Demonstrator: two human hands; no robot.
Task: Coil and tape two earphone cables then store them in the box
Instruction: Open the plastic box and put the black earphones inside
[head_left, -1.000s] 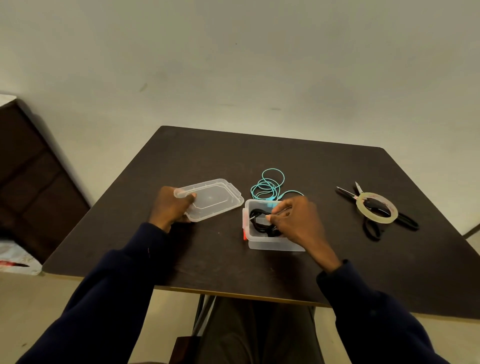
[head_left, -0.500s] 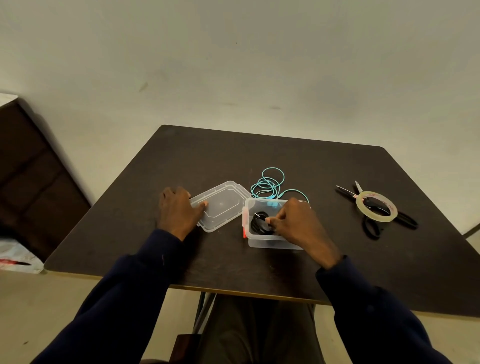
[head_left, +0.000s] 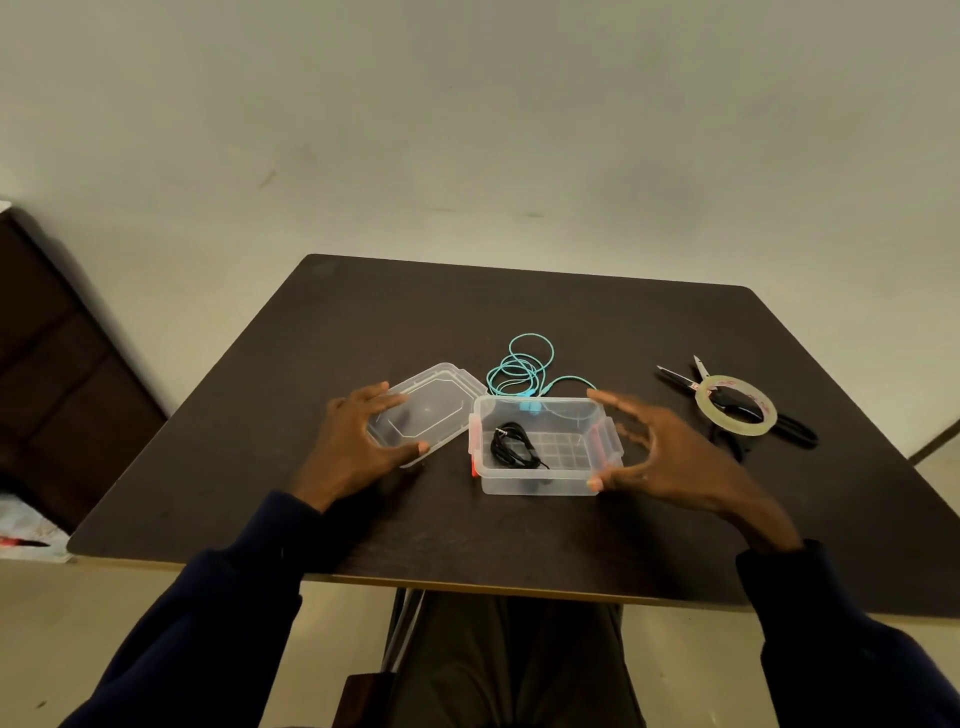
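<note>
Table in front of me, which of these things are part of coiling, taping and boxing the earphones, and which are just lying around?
For the job:
- clear box
- box lid
- black earphone cable, coiled in the box
- teal earphone cable, loose behind the box
- tape roll
- scissors

Just lying about:
- dark cabinet
- packet on the floor

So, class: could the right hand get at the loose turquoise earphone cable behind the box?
Probably yes: the right hand is open beside the clear plastic box, and the turquoise earphone cable lies uncovered behind it.
</note>
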